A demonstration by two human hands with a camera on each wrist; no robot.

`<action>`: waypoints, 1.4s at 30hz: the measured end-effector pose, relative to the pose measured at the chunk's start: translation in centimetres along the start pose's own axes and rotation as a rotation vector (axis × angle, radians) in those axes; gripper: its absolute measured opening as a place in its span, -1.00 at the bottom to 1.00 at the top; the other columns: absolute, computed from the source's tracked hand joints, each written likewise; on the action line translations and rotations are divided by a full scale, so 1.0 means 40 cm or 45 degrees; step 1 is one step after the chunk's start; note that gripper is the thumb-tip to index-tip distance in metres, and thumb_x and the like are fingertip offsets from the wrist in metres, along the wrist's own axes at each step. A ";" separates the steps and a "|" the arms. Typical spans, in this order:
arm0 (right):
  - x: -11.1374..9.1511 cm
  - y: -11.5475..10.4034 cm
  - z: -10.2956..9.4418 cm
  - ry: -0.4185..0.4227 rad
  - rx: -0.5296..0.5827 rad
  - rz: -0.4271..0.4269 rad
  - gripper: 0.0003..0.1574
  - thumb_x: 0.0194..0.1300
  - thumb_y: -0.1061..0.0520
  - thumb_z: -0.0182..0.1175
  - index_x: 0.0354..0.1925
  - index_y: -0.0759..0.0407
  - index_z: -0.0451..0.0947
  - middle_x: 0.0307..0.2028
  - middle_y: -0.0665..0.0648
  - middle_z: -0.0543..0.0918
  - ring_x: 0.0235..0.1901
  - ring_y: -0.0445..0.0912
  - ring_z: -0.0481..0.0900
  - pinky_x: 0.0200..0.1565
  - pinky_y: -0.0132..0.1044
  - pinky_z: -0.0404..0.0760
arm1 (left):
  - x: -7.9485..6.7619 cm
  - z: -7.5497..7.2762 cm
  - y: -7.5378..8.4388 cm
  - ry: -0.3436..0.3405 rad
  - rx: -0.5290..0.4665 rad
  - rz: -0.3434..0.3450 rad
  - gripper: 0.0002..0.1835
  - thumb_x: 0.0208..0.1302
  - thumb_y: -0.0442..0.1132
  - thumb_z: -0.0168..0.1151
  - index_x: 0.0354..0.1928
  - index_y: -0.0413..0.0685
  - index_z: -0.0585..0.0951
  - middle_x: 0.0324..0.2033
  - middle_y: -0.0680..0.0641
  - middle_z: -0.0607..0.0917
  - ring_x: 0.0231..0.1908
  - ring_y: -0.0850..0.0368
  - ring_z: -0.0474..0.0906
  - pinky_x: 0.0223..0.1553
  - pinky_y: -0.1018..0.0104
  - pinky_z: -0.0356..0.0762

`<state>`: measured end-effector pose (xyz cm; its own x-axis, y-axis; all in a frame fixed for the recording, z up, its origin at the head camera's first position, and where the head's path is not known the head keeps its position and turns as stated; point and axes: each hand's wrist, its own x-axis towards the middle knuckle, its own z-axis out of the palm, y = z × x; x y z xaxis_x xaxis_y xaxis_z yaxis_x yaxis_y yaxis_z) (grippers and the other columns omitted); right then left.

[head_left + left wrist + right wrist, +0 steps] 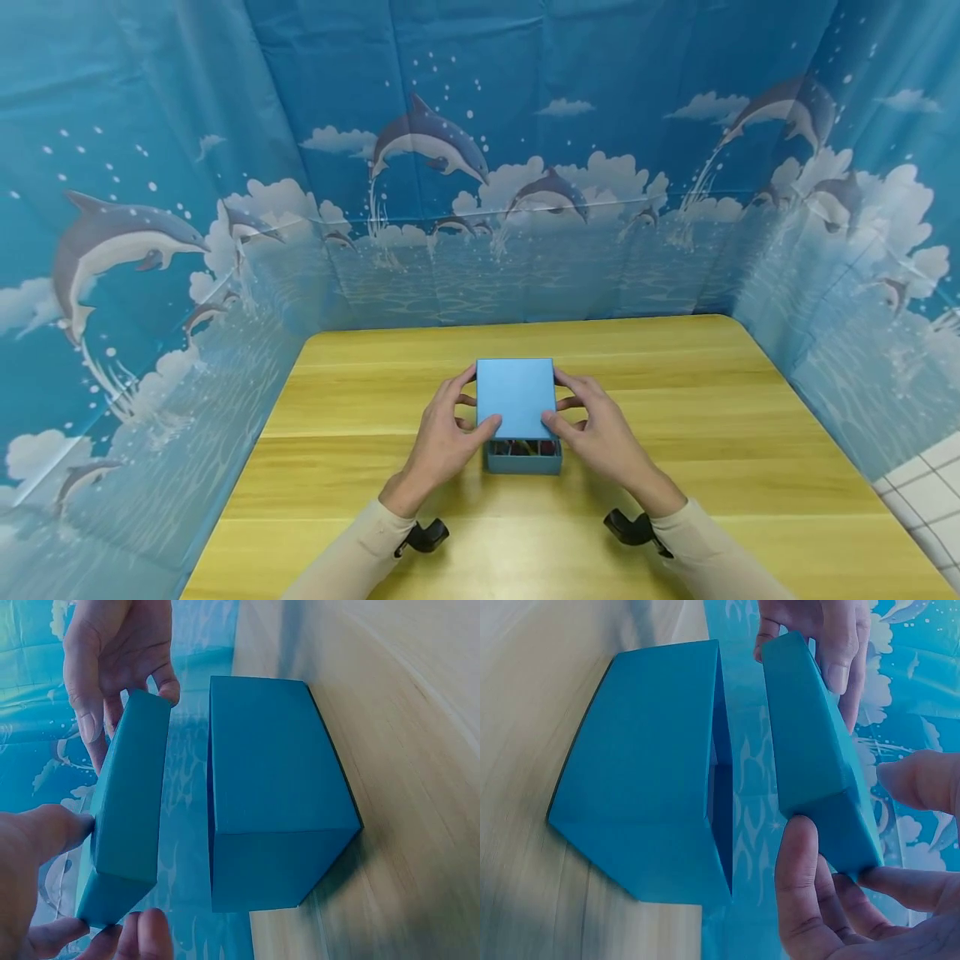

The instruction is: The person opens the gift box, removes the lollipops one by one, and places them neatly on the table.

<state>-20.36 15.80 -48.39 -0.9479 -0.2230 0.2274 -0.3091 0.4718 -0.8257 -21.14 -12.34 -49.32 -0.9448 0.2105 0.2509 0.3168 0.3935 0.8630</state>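
A square blue box lid [515,398] is held level above a matching blue box [523,465]. My left hand [442,432] grips the lid's left side, thumb on its top near corner and fingers along the edge. From the opposite side my right hand [604,433] holds it the same way. In the left wrist view a gap separates the lid [129,810] from the box [277,761], which stands on the table. Below the lid's near edge, dividers and small dark and reddish items show inside the box; the lid hides the rest.
The box stands on a yellow wood-grain table [360,475]. Blue curtains [525,275] with dolphins hang behind the table and along both sides. Black wrist mounts [427,536] sit at both sleeves. White floor tiles [930,492] show at the right.
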 end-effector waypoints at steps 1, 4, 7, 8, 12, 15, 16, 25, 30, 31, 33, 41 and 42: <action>0.000 -0.002 0.001 0.003 0.005 -0.006 -0.03 0.71 0.05 0.45 0.82 0.25 0.29 0.58 0.40 0.50 0.30 0.23 0.80 -0.03 -0.29 0.89 | 0.000 -0.001 0.001 0.010 -0.007 0.004 -0.04 0.58 -0.04 0.59 0.86 0.25 0.31 0.67 -0.07 0.52 0.25 -0.03 0.75 -0.01 0.34 0.84; 0.001 -0.010 0.005 0.008 0.014 -0.026 -0.03 0.70 0.06 0.45 0.83 0.23 0.28 0.59 0.41 0.49 0.32 0.25 0.79 -0.02 -0.31 0.89 | 0.000 -0.002 0.005 0.038 -0.017 0.018 -0.04 0.57 -0.09 0.60 0.86 0.24 0.32 0.66 -0.09 0.53 0.23 -0.04 0.75 -0.05 0.36 0.85; 0.003 -0.017 0.007 0.006 0.017 -0.040 -0.02 0.70 0.06 0.45 0.83 0.20 0.27 0.61 0.40 0.47 0.34 0.26 0.78 0.01 -0.30 0.89 | 0.002 -0.004 0.008 0.070 0.006 0.033 -0.03 0.56 -0.13 0.61 0.86 0.22 0.32 0.64 -0.09 0.54 0.24 -0.03 0.74 -0.04 0.36 0.85; 0.004 -0.019 0.007 0.004 0.018 -0.043 -0.02 0.71 0.06 0.45 0.84 0.19 0.27 0.62 0.39 0.46 0.35 0.26 0.78 0.03 -0.29 0.89 | 0.002 -0.005 0.009 0.079 0.014 0.038 -0.03 0.55 -0.14 0.62 0.86 0.22 0.32 0.64 -0.09 0.55 0.26 -0.03 0.73 -0.03 0.37 0.85; 0.006 -0.027 0.008 0.006 0.025 -0.053 -0.02 0.71 0.05 0.44 0.85 0.17 0.26 0.64 0.38 0.46 0.38 0.29 0.77 0.09 -0.19 0.91 | 0.002 -0.007 0.012 0.106 0.035 0.054 -0.02 0.55 -0.15 0.62 0.86 0.21 0.32 0.66 -0.09 0.53 0.31 -0.05 0.72 -0.01 0.35 0.85; 0.006 -0.033 0.009 0.013 0.029 -0.059 -0.02 0.71 0.06 0.44 0.85 0.17 0.26 0.63 0.38 0.45 0.39 0.30 0.76 0.10 -0.17 0.92 | 0.001 -0.008 0.015 0.120 0.038 0.062 -0.02 0.54 -0.13 0.62 0.86 0.22 0.33 0.66 -0.10 0.53 0.33 -0.06 0.71 0.00 0.33 0.85; 0.006 -0.034 0.009 0.014 0.029 -0.060 -0.02 0.71 0.06 0.44 0.84 0.17 0.26 0.63 0.39 0.45 0.39 0.31 0.76 0.10 -0.17 0.92 | 0.000 -0.009 0.016 0.121 0.039 0.062 -0.02 0.54 -0.13 0.62 0.86 0.22 0.33 0.66 -0.10 0.52 0.34 -0.06 0.70 0.01 0.33 0.85; 0.012 -0.042 0.019 0.023 0.055 -0.072 -0.01 0.71 0.10 0.44 0.86 0.10 0.24 0.57 0.43 0.45 0.40 0.31 0.74 0.13 -0.14 0.92 | -0.007 -0.016 0.019 0.153 0.027 0.059 -0.02 0.54 -0.08 0.62 0.87 0.25 0.31 0.64 -0.17 0.49 0.37 -0.08 0.67 0.11 0.11 0.90; 0.018 -0.045 0.026 0.020 0.063 -0.071 0.00 0.71 0.11 0.44 0.87 0.08 0.22 0.55 0.44 0.45 0.41 0.31 0.74 0.18 -0.08 0.92 | -0.011 -0.018 0.022 0.187 -0.001 0.052 -0.05 0.58 -0.05 0.58 0.86 0.33 0.32 0.61 -0.20 0.49 0.38 -0.12 0.64 0.16 -0.08 0.91; 0.019 -0.046 0.028 0.017 0.069 -0.071 0.01 0.71 0.11 0.44 0.87 0.08 0.22 0.55 0.44 0.45 0.41 0.31 0.73 0.19 -0.05 0.93 | -0.011 -0.019 0.021 0.194 -0.004 0.051 -0.06 0.59 -0.05 0.57 0.86 0.33 0.32 0.61 -0.21 0.49 0.38 -0.13 0.64 0.16 -0.06 0.91; 0.019 -0.049 0.030 0.013 0.070 -0.076 0.01 0.71 0.11 0.44 0.88 0.07 0.21 0.54 0.44 0.46 0.42 0.31 0.73 0.21 -0.01 0.93 | -0.012 -0.021 0.020 0.201 -0.006 0.041 -0.09 0.61 -0.04 0.55 0.86 0.35 0.32 0.61 -0.20 0.49 0.38 -0.12 0.63 0.18 0.00 0.90; 0.018 -0.067 0.034 -0.018 0.107 -0.084 0.03 0.70 0.12 0.44 0.88 0.08 0.20 0.53 0.45 0.48 0.47 0.36 0.68 0.26 0.00 0.91 | -0.016 -0.030 0.018 0.243 -0.038 0.042 -0.16 0.65 -0.08 0.50 0.83 0.30 0.38 0.54 -0.23 0.53 0.39 -0.22 0.65 0.22 -0.16 0.91; 0.017 -0.069 0.034 -0.023 0.109 -0.085 0.03 0.70 0.12 0.44 0.88 0.09 0.20 0.53 0.45 0.48 0.48 0.36 0.68 0.27 0.00 0.90 | -0.016 -0.030 0.017 0.254 -0.043 0.048 -0.18 0.65 -0.10 0.50 0.82 0.29 0.39 0.52 -0.23 0.55 0.38 -0.22 0.66 0.22 -0.16 0.91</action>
<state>-20.05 13.20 -46.65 -0.9238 -0.2673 0.2743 -0.3627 0.3808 -0.8505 -20.43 -13.28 -48.35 -0.9311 0.0417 0.3625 0.3527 0.3579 0.8646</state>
